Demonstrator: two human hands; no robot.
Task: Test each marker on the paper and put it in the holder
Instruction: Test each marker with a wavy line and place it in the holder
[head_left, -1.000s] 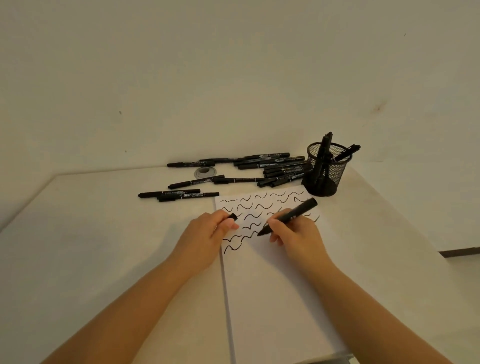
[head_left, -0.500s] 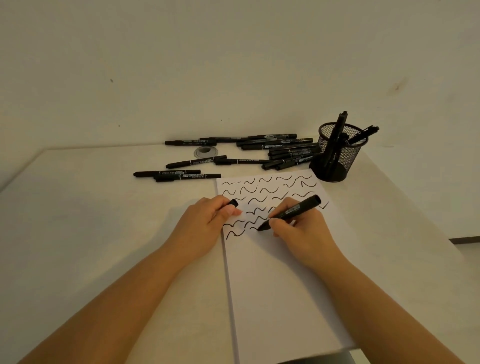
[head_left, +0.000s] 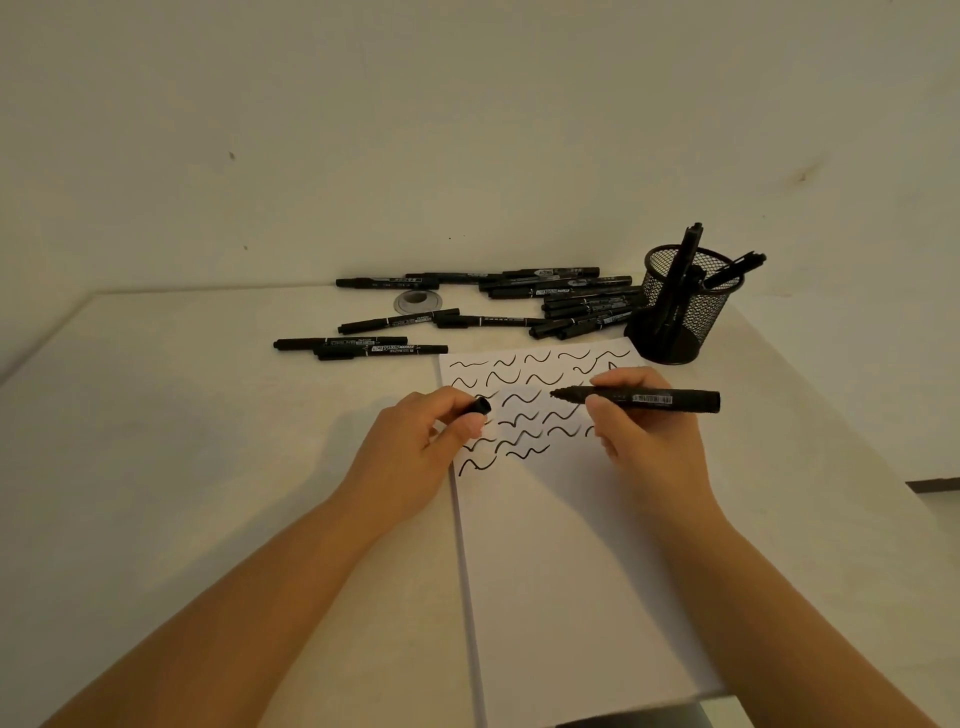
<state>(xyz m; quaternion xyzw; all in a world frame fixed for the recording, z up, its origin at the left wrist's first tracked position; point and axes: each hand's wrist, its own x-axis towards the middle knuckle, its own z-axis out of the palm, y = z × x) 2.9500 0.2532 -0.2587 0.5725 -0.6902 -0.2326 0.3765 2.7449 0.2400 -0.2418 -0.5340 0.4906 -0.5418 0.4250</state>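
Observation:
My right hand (head_left: 649, 441) grips an uncapped black marker (head_left: 654, 400), held level above the white paper (head_left: 571, 545) with its tip pointing left. My left hand (head_left: 415, 457) pinches the marker's black cap (head_left: 482, 405) at the paper's left edge, the cap a short gap from the tip. Rows of black squiggles cover the paper's far part. A black mesh holder (head_left: 680, 306) stands at the back right with three markers in it. Several capped black markers (head_left: 566, 301) lie in a loose pile behind the paper.
Two more markers (head_left: 363, 347) lie side by side left of the paper's far corner. A small grey tape roll (head_left: 415, 300) rests among the pile. The white table meets a plain wall just behind the markers; its right edge drops off past the holder.
My right hand lifted the marker tip off the paper and turned the marker level, tip toward the cap in my left hand. One more squiggle now sits in the lowest row.

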